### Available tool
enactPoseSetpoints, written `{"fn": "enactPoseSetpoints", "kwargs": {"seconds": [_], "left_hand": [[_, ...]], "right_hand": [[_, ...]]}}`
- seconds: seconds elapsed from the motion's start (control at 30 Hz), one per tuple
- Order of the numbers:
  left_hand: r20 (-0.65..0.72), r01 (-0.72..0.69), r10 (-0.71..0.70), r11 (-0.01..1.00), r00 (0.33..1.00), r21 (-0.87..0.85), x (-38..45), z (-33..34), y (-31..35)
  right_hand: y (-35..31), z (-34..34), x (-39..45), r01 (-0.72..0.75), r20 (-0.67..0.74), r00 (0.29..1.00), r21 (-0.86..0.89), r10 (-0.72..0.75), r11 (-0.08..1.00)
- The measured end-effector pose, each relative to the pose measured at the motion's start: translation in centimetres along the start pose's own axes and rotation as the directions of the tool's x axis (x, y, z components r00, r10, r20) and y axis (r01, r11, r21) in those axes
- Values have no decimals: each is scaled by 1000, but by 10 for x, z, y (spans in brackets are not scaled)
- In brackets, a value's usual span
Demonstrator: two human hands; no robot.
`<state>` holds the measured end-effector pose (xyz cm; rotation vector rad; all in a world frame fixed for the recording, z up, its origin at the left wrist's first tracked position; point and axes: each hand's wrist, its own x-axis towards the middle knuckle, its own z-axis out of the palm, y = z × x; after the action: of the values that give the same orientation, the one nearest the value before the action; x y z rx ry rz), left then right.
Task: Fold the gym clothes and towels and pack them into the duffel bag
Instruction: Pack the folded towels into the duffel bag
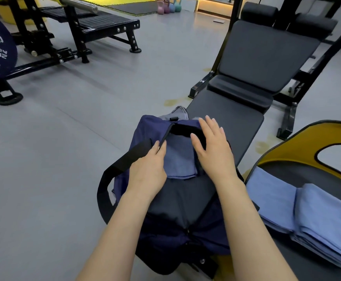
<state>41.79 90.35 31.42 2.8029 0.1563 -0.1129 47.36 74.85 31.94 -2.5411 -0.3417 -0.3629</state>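
We press the folded grey-blue cloth (180, 157) between both flat, released hands; our right hand (212, 147) sits nearer the folded light-blue towels (307, 216).

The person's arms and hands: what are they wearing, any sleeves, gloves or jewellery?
Nothing that shows. Both forearms are bare from the bottom edge of the head view up to the wrists, with no sleeve in sight. The left hand and right hand have no gloves, and no watch, bracelet or ring is visible. The fingernails look short and unpainted.
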Motion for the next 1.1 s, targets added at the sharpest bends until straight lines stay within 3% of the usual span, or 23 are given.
{"fn": "enactPoseSetpoints", "kwargs": {"seconds": [0.13,0.3,0.5,0.67,0.77,1.0,1.1], "left_hand": [[32,4,-6,998,999,56,1,0,4],[34,4,-7,996,999,94,1,2,6],[36,9,-14,991,999,134,2,3,10],[40,16,-23,986,999,167,6,7,15],[34,16,-23,983,999,182,8,10,16],[3,4,-5,977,1000,215,11,16,16],[-8,5,-3,975,1000,224,12,17,17]], "right_hand": [[14,-15,0,-55,-53,997,38,57,998],[61,-30,-11,-264,-79,961,30,265,964],[134,-26,-40,-546,-81,835,4,544,838],[168,-16,-58,-689,-12,724,-71,690,722],[180,-8,-65,-720,62,677,-154,733,677],[181,0,-64,-648,142,683,-334,716,684],[178,0,-61,-628,109,676,-433,729,647]]}}
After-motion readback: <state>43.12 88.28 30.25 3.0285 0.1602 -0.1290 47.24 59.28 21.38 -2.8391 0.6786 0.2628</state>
